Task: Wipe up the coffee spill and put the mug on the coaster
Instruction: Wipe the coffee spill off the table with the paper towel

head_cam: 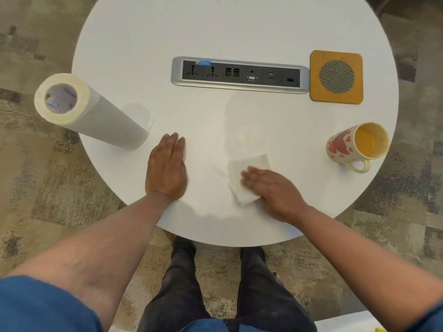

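1. White paper towel roll [91,111], one only, stands at the left edge of the round white table [239,27], untouched.
2. Just right of it, the left hand [166,167] lies flat on the tabletop, fingers together, gripping nothing.
3. One socket panel [240,75] is set into the table's middle, behind both hands.
4. Further right, the right hand [273,190] presses one folded paper towel [247,176] against the table, fingers stretched over it; they look blurred. I can make out no brown coffee on the surface, so the spill looks nearly gone.
5. One heart-patterned mug [357,146] stands near the right edge, well apart from the wooden coaster [336,77] behind it.
6. Risks, as I judge them: a wide sweep rightward could knock the mug off the edge, and damp wiping pushed backward could carry liquid into the sockets.
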`<state>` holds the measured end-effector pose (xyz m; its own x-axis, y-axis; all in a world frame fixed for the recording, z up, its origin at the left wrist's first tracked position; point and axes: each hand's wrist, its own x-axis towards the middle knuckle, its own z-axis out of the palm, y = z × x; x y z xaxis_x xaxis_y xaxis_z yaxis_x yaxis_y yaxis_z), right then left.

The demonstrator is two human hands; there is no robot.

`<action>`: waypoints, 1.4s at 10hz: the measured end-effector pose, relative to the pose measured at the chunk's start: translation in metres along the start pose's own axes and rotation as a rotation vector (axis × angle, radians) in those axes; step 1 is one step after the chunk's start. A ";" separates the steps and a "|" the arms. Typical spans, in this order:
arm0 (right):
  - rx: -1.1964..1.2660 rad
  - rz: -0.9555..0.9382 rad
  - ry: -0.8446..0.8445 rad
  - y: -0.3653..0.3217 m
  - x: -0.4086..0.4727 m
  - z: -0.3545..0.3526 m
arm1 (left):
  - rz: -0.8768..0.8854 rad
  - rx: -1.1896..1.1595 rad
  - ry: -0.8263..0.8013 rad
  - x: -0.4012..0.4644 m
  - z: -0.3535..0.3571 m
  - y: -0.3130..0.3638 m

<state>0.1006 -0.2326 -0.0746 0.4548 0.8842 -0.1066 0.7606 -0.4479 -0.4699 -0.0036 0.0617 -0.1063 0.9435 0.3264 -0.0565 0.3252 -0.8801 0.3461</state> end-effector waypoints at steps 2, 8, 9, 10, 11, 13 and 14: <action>0.090 0.389 0.357 0.024 0.029 -0.034 | -0.004 0.012 -0.003 0.000 0.000 0.000; 0.385 0.559 0.190 -0.087 0.026 0.039 | 0.014 0.016 0.007 0.002 0.000 0.000; 0.812 0.620 0.243 -0.118 0.040 0.026 | 0.017 0.020 0.008 0.002 0.000 0.001; 1.116 0.775 0.376 -0.113 0.057 0.011 | 0.018 0.018 0.013 0.002 0.000 0.001; 1.195 0.872 0.569 -0.075 0.067 -0.011 | 0.020 0.012 0.025 0.001 0.000 0.000; 0.508 0.769 0.563 -0.013 0.050 -0.027 | 0.014 0.018 0.015 0.002 0.000 0.001; 0.244 0.672 0.476 0.004 0.045 -0.020 | 0.014 0.016 0.013 0.002 0.000 0.000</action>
<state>0.1340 -0.1971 -0.0637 0.9606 0.2673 -0.0761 0.1644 -0.7671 -0.6201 -0.0018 0.0622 -0.1062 0.9471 0.3186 -0.0396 0.3132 -0.8898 0.3320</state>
